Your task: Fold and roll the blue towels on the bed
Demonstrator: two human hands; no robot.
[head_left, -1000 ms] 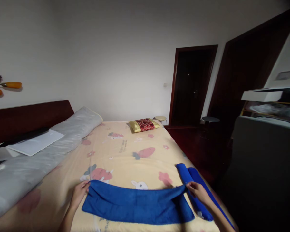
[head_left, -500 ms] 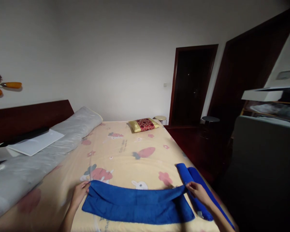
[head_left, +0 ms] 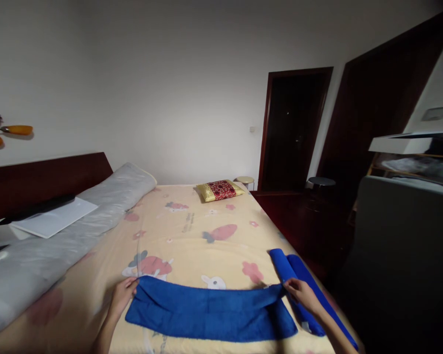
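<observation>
Across the bottom centre of the frame, a rectangular dark-blue cloth of soft, plush-looking fabric (head_left: 210,314) lay spread sideways over the cream bedsheet printed with pink and white figures (head_left: 192,250). At its upper left corner, the bare left hand (head_left: 123,294) pinched the fabric between thumb and fingertips; at its upper right corner, the bare right hand (head_left: 304,295) gripped in much the same way. Between the two holds the far edge sagged in a shallow curve, and creases ran inward from the corners. An even outward pull, matched on both sides, seemed the surest way to straighten that edge without dragging the sheet along. A small pinch right at each corner probably served better than a fistful, which would have bunched the material. Towards the lower right, two bright-blue fabric rolls (head_left: 280,260) lay side by side, the right hand in front of the nearer one; whether they touched could not be told. Care was likely needed there, lest the wrist nudge a roll. The near edge, untouched by fingers, looked slightly wavy and deserved smoothing.
</observation>
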